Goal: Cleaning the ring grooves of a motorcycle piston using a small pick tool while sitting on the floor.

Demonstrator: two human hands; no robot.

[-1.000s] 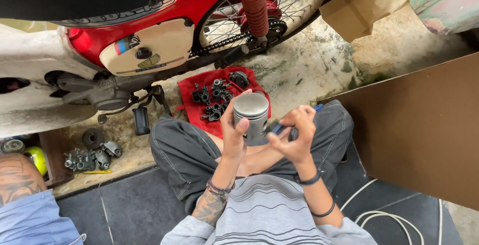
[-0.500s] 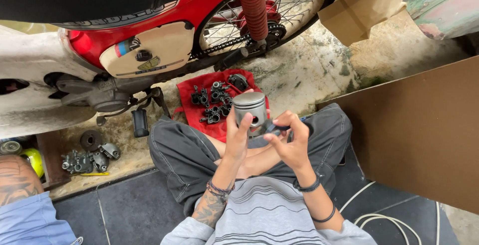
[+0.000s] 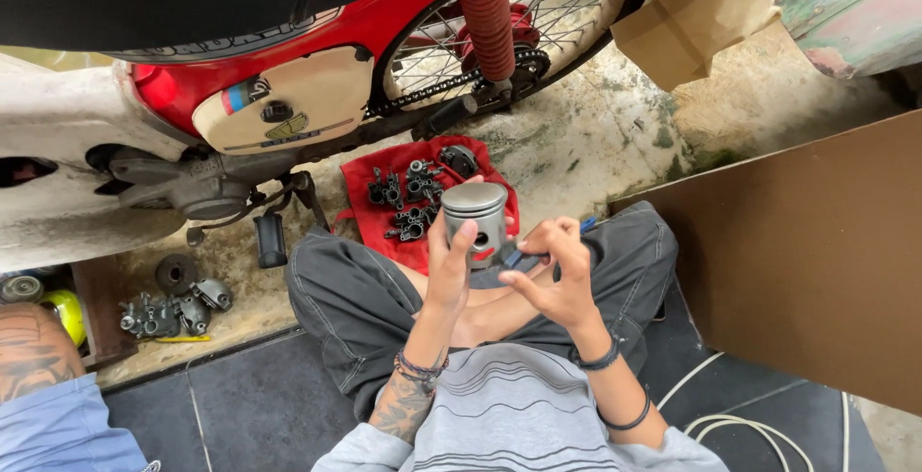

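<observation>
Your left hand (image 3: 449, 266) grips the piston (image 3: 474, 219) upright above your lap; your right hand (image 3: 557, 270) pinches what may be a small blue-handled tool (image 3: 516, 259), mostly hidden. Beyond lie the red cloth (image 3: 389, 242) of parts and the motorcycle (image 3: 288, 78).

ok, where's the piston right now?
In the head view the piston is near centre frame, held upright in the left hand above the person's lap, just in front of the red cloth with small engine parts; the right hand is beside it.
</observation>
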